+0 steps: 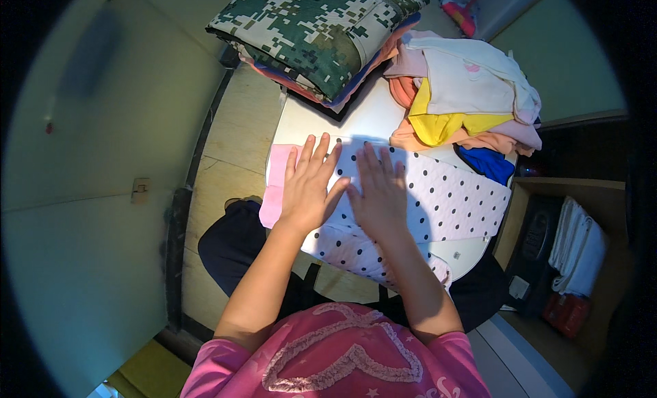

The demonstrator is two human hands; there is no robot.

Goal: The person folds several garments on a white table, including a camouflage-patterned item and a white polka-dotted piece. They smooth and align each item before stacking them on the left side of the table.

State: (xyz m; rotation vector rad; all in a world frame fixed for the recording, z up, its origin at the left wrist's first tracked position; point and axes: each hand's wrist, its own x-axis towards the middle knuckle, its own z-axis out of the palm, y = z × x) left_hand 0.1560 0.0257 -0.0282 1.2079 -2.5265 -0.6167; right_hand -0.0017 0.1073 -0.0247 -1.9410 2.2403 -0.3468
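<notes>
A pale pink garment with black polka dots [451,203] lies spread across a small white table [369,103]. Its plain pink band [275,185] is at the left end, and a dotted part hangs over the table's near edge. My left hand [310,187] rests flat on the cloth beside the pink band, fingers apart. Beside it, my right hand [380,192] also lies palm down on the dotted fabric, partly in shadow. Neither hand grips anything. The cloth under both palms is hidden.
A folded stack topped by a camouflage-print garment [318,38] stands at the table's far left. Loose clothes, with a white top [467,79] uppermost, are heaped at the far right. A blue cloth [485,163] lies near the right edge. An open cabinet compartment [569,185] is at right.
</notes>
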